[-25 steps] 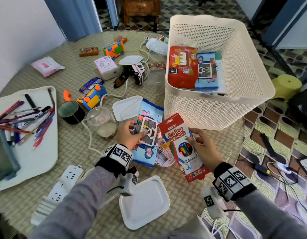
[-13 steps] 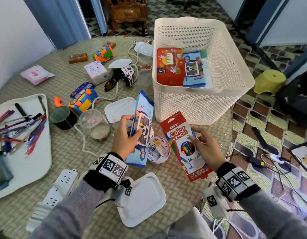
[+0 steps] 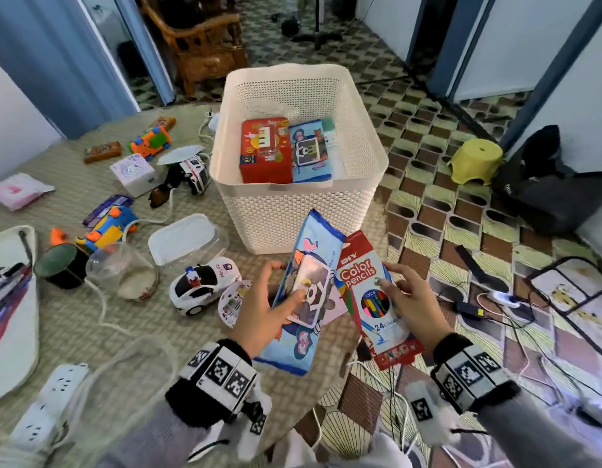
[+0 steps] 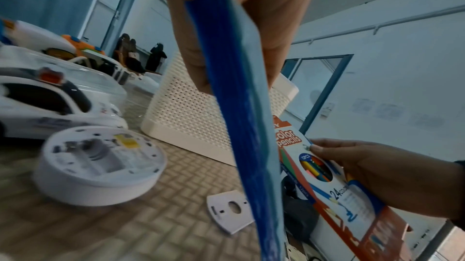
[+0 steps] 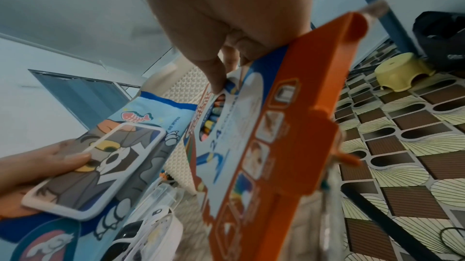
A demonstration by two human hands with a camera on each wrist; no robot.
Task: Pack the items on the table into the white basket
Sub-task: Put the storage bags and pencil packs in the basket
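Observation:
My left hand point(image 3: 276, 309) grips a blue cartoon pencil pouch point(image 3: 304, 336), thumb on its clear window, lifted off the table just in front of the white basket point(image 3: 282, 214). My right hand point(image 3: 406, 298) holds a red box of colour pencils point(image 3: 377, 319) beside the pouch, thumb on its front. The wrist views show the same: the pouch point(image 4: 241, 106) edge-on in the left hand and the pencil box point(image 5: 256, 156) pinched in the right. Inside the basket lie a red piano-print tin point(image 3: 266, 150) and a blue pouch point(image 3: 309, 153).
On the woven table mat lie a white toy police car point(image 3: 201, 288), a round white device point(image 3: 232, 302), clear containers point(image 3: 184, 238), toy trucks point(image 3: 107, 228), a black cup point(image 3: 61, 270), a power strip point(image 3: 49, 403) and a tray of pens point(image 3: 9, 298). Cables and a yellow stool point(image 3: 475, 160) sit on the floor right.
Both hands have lifted the pouch and the pencil box off the table and carried them closer to the basket. A toy police car and round device, formerly covered, now show.

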